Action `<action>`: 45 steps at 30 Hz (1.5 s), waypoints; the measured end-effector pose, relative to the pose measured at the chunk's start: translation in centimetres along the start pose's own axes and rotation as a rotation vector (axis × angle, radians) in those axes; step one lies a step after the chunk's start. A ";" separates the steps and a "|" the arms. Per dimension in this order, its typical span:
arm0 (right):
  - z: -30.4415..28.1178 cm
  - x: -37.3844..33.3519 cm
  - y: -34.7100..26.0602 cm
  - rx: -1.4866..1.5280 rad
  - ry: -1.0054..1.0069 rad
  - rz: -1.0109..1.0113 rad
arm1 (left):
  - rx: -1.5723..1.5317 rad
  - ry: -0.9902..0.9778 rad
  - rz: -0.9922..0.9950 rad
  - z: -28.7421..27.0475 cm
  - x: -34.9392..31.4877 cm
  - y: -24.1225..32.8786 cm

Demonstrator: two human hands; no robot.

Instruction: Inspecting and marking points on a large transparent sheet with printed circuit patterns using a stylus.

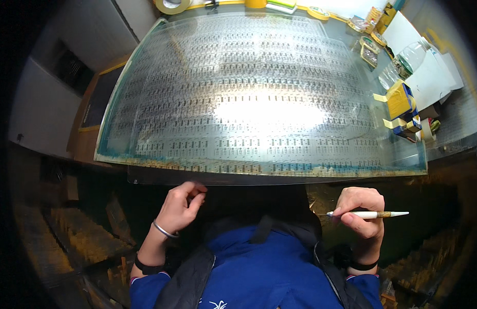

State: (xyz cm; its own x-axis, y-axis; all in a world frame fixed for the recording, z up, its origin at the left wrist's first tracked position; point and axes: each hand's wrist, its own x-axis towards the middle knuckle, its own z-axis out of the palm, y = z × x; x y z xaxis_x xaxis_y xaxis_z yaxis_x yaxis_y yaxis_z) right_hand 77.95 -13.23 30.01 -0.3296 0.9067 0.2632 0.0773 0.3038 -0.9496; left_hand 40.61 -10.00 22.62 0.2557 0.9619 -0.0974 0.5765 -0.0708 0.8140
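Gripping a white pen-like tool [369, 214] in the right hand [359, 211], tip aimed toward 3 o'clock, off the work. Left hand [181, 206] curled, fingertips pinching the near edge of the large clear printed sheet [259, 103] at 12 o'clock. No marks of progress discernible; work judged barely begun. Open room along the near edge; crowded at 2 o'clock by a blue box [401, 105], plastic bottle [409, 59] and tape rolls [172, 5].

L hand [179, 206] sits lower centre-left of frame, fingers curled in, fingertips pinched tog., wrist bent up, forearm rising from bottom edge. R hand [359, 211] lower right, fingers folded in a pinch grip, knuckles up, forearm near vertical.
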 end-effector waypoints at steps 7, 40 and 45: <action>0.6 -1.7 0.3 0.093 0.342 0.049 | -0.632 -0.106 -0.209 -1.0 0.4 -0.7; -1.4 -7.2 4.7 -0.179 0.896 0.232 | -0.932 0.434 0.049 -6.2 -0.5 -2.8; -1.1 -7.1 3.9 -0.013 0.874 0.185 | -0.925 0.446 0.076 -6.1 -0.1 -3.1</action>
State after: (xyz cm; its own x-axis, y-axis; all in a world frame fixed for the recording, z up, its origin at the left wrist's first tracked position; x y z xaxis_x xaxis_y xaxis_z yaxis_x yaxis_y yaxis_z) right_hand 81.65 -18.21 24.64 0.5242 0.8389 0.1466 0.0702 0.1291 -0.9892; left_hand 34.06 -8.26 23.55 -0.1535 0.9873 0.0409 -0.3008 -0.0861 0.9498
